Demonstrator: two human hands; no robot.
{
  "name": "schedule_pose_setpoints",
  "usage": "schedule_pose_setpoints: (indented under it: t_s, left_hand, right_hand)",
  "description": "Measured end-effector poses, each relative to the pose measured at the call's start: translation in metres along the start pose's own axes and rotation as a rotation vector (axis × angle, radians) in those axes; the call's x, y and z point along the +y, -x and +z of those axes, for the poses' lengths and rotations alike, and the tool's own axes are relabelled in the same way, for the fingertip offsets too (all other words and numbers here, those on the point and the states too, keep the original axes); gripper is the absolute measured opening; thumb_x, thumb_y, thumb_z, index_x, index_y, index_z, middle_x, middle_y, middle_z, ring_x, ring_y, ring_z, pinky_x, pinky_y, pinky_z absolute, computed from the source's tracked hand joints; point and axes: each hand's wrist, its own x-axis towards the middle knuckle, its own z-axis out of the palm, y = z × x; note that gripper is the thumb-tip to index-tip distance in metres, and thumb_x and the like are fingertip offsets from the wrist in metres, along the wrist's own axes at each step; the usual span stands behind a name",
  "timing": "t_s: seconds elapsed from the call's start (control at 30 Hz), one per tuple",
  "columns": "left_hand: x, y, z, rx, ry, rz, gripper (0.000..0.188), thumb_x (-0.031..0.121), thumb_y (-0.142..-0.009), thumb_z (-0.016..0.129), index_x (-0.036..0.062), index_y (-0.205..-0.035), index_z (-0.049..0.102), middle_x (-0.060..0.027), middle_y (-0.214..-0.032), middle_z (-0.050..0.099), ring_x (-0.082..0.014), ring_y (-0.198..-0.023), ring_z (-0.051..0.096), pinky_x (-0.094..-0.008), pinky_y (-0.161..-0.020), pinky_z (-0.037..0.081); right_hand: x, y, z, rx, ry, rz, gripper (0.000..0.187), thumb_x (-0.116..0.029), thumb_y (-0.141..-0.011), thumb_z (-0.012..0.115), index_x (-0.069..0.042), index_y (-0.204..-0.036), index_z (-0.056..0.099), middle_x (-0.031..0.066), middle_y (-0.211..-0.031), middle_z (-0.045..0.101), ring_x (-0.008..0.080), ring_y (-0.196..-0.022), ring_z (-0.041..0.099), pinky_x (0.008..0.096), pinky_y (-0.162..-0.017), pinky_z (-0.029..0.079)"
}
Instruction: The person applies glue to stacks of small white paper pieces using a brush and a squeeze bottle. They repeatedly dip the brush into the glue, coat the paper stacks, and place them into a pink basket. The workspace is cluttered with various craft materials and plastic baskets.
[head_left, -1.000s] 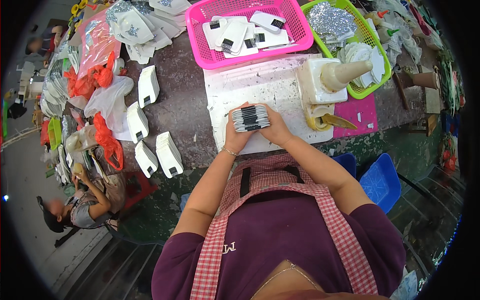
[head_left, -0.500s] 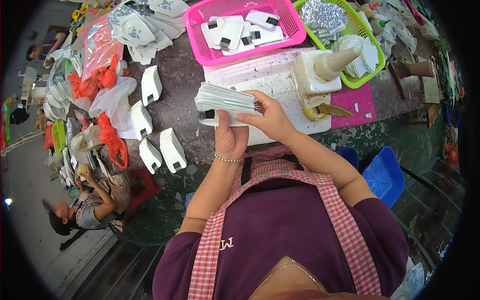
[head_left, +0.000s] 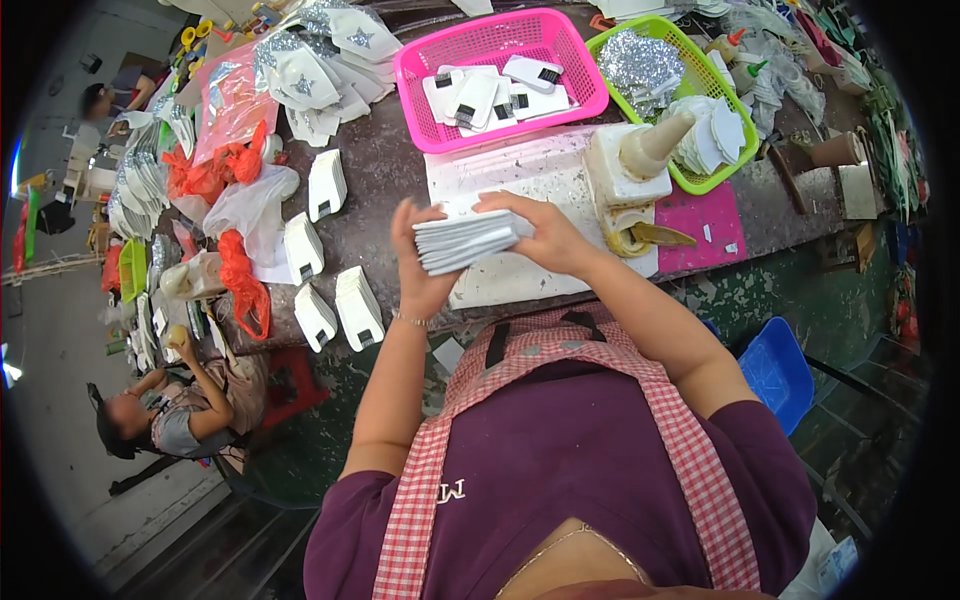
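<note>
Between my hands is a stack of white flat pieces [head_left: 465,241], held edge-up over the front of a white board [head_left: 540,278]. My left hand [head_left: 425,262] cups the stack's left end and underside. At the other end, my right hand [head_left: 540,232] grips it with the fingers over the top. Left of my hands, several small stacks of similar white pieces [head_left: 357,308] with black patches lie on the dark table. Beyond my hands, a pink basket [head_left: 425,127] holds loose white pieces with black patches.
A white block with a cone [head_left: 655,150] stands right of my hands, beside a tape roll with a blade [head_left: 640,236]. A green basket [head_left: 735,160] holds silver and white pieces. Plastic bags [head_left: 250,205] crowd the left. A blue bin [head_left: 775,375] sits below; a co-worker [head_left: 190,410] sits left.
The stack, fanned out before with a black patch showing, is now turned edge-up and squared together. My left hand has moved from beneath to its left end.
</note>
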Motion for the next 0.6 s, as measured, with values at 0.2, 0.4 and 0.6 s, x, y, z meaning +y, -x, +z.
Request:
schedule_pose_setpoints:
  t_s: [0.2,0.4,0.6]
  left_hand:
    - [-0.107,0.035,0.012,-0.097,-0.249,-0.248,0.086,0.007,-0.065,0.09,0.0098,-0.134,0.037,-0.0111,-0.128,0.052,-0.0228,-0.117,0.054,-0.0354,-0.1,0.047]
    - [-0.106,0.04,0.026,0.004,-0.133,-0.252,0.093,0.017,-0.062,0.094,0.0131,-0.135,0.035,-0.0151,-0.135,0.047,-0.0282,-0.122,0.052,-0.0387,-0.102,0.047]
    - [-0.098,0.039,0.021,-0.004,-0.176,-0.14,0.092,0.011,-0.063,0.091,0.0107,-0.135,0.034,-0.0146,-0.136,0.047,-0.0276,-0.123,0.052,-0.0382,-0.103,0.047]
  right_hand:
    - [0.111,0.016,0.031,-0.016,0.259,0.137,0.062,-0.001,-0.081,0.065,-0.007,-0.14,0.045,0.0177,-0.143,0.048,0.0352,-0.136,0.042,0.0402,-0.111,0.037]
    - [0.119,0.026,0.053,0.132,-0.13,0.19,0.073,-0.023,-0.095,0.06,-0.003,-0.155,0.023,0.0165,-0.156,0.034,0.0256,-0.142,0.035,0.0341,-0.115,0.027]
    - [0.119,0.013,0.051,0.157,-0.154,0.276,0.054,-0.027,-0.104,0.046,-0.001,-0.15,0.033,0.0146,-0.149,0.043,0.0239,-0.139,0.039,0.0344,-0.115,0.027]
